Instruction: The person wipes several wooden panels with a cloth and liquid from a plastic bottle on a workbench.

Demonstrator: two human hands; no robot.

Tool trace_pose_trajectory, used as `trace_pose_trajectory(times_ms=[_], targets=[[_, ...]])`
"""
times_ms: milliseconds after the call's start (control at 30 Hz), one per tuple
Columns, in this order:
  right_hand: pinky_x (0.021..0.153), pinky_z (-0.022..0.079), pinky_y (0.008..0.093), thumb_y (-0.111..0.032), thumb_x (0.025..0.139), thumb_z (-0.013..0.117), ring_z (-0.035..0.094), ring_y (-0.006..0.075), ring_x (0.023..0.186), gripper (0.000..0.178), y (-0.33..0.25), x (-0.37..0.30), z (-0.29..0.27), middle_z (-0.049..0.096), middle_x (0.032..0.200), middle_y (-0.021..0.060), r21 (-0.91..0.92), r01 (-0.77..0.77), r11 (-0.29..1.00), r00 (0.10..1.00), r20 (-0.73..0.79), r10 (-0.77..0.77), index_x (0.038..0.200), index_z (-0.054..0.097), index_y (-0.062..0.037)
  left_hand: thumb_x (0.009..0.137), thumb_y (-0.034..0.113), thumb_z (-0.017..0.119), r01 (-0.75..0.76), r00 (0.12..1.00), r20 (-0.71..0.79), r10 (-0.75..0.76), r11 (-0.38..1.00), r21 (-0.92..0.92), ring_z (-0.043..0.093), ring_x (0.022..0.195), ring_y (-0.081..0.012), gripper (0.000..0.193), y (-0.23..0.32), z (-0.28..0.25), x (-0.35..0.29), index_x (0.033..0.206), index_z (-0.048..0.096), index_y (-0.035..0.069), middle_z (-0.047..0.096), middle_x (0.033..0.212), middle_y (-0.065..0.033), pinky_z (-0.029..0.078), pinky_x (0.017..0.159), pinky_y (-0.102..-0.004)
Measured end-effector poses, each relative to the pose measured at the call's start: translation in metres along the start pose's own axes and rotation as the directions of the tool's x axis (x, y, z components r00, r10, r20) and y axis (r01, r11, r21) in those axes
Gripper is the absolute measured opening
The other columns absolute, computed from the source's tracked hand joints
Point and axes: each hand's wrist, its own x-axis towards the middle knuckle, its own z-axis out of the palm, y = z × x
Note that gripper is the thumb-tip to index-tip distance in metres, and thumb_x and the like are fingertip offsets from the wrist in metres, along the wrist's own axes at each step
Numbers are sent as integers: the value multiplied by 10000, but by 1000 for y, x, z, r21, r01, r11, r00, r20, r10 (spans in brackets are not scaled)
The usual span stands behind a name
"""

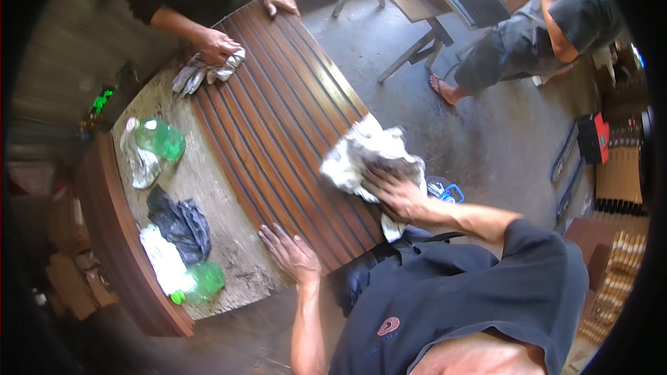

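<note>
On ribbed panel (278,97), R hand (396,194) fingers splayed flat on rag (361,153).

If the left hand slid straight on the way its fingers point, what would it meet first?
The left hand lies flat at the brown ribbed wooden panel's near edge, fingers pointing up-left. It would probably meet only bare ribs, then the grey stone tabletop.

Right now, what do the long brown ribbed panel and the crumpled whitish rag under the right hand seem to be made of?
Long brown ribbed panel: probably wood, stained or varnished; lengthwise grooves, slight sheen along the ridges. Crumpled whitish rag: soft woven cloth, likely cotton; it folds and bunches under the right hand, with grey soiling. The left hand lies flat on the panel's near end.
</note>
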Motion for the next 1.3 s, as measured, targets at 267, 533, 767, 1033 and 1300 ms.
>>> trace_pose_trajectory(times_ms=[267, 533, 767, 1033, 1300], targets=[[1041, 441, 393, -252, 973, 523, 538, 285, 1232, 366, 175, 260, 28, 571, 1306, 162, -9, -254, 967, 927, -286, 241, 1275, 543, -47, 1049, 251, 404, -15, 998, 59, 10, 995, 98, 301, 1429, -498, 528, 1, 18, 1, 1455, 403, -87, 339, 1538, -310, 227, 1193, -574], [1083, 451, 484, -300, 994, 497, 522, 337, 1330, 541, -1, -56, 48, 463, 1490, 223, 13, 187, 982, 966, -184, -182, 1466, 425, -45, 1022, 218, 473, -63, 996, -56, 67, 996, 62, 364, 1378, -523, 529, -3, -3, -12, 1498, 389, 5, 332, 1526, -345, 342, 1114, -574], [783, 590, 432, -200, 938, 568, 685, 286, 863, 235, 73, 170, -25, 688, 957, 194, 141, -481, 865, 854, 300, 425, 995, 699, -13, 1029, 192, 461, -211, 976, -22, 217, 965, 153, 321, 1412, -531, 509, -33, 26, -17, 1474, 396, -48, 339, 1521, -351, 288, 1161, -584], [1206, 281, 516, -188, 883, 562, 311, 389, 1461, 576, 27, 85, 64, 398, 1518, 254, 189, 360, 913, 923, -211, -321, 1403, 471, 44, 1029, 197, 468, -119, 984, -134, 116, 993, -8, 382, 1379, -525, 465, -6, 6, -7, 1426, 477, -45, 414, 1485, -329, 321, 1150, -574], [976, 448, 519, -180, 859, 576, 555, 354, 1143, 339, 31, 156, 67, 610, 1161, 159, 248, 341, 907, 940, -76, -332, 1160, 583, -24, 1048, 231, 434, -50, 991, -122, 47, 998, -24, 370, 1394, -502, 464, -22, 26, -14, 1372, 497, -94, 423, 1478, -320, 295, 1165, -563]])
